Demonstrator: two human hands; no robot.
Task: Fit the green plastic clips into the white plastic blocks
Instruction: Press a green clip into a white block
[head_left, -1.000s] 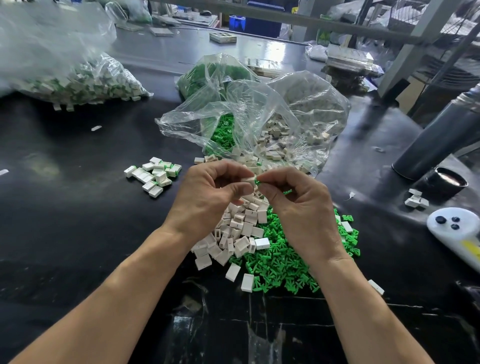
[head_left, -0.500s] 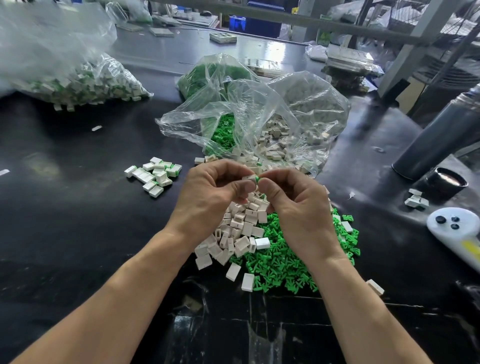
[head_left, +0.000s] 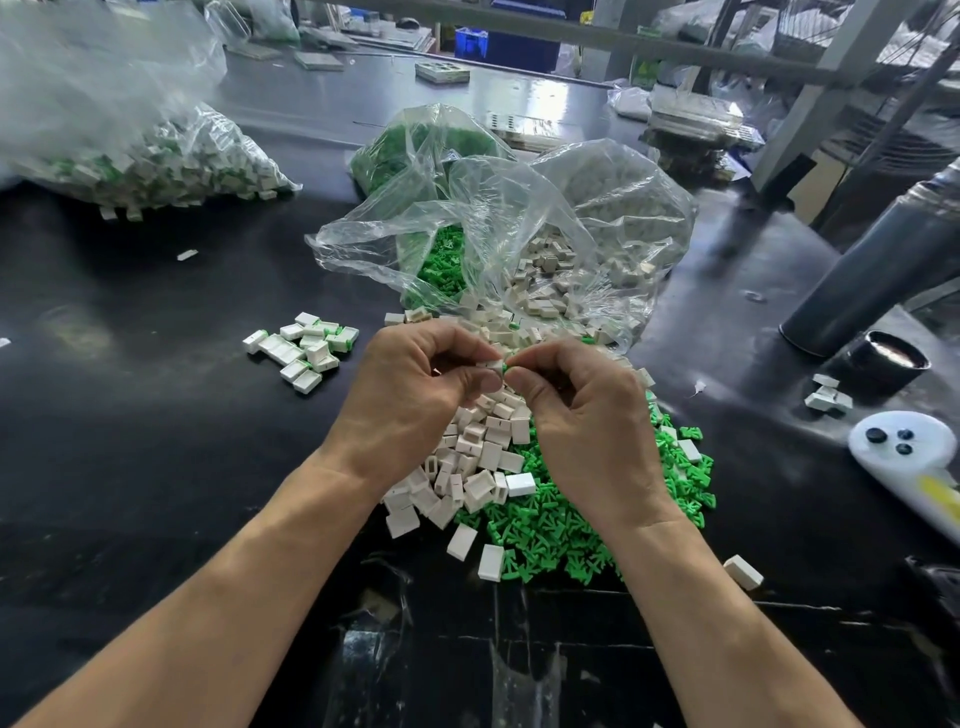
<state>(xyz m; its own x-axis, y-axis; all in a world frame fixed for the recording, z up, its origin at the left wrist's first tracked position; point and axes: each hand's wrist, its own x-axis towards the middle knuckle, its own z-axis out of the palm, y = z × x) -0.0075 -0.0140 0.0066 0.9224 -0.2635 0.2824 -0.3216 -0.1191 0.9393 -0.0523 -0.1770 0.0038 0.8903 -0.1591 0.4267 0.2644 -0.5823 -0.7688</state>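
block: white block (head_left: 496, 365) pinched in left hand (head_left: 415, 400), held above the loose piles; axis mostly hidden by fingers
clip: green clip (head_left: 508, 368) at block's right end, only a sliver shows, pinched by right hand (head_left: 592, 426)
hands: both curled, thumbs nearest, tips meeting mid-air
piles: white blocks (head_left: 478, 457) and green clips (head_left: 550, 530) below hands
room: bare bench (head_left: 130, 441) left; finished pieces (head_left: 304, 351) far-left; bags (head_left: 519, 234) far

From my end, the green clip (head_left: 508, 368) that stuck out clearly between the fingertips a second ago is now almost buried against the white block (head_left: 496, 365) pinched in the left hand (head_left: 415, 395) (only a sliver shows). The right hand (head_left: 582, 415) has closed in.
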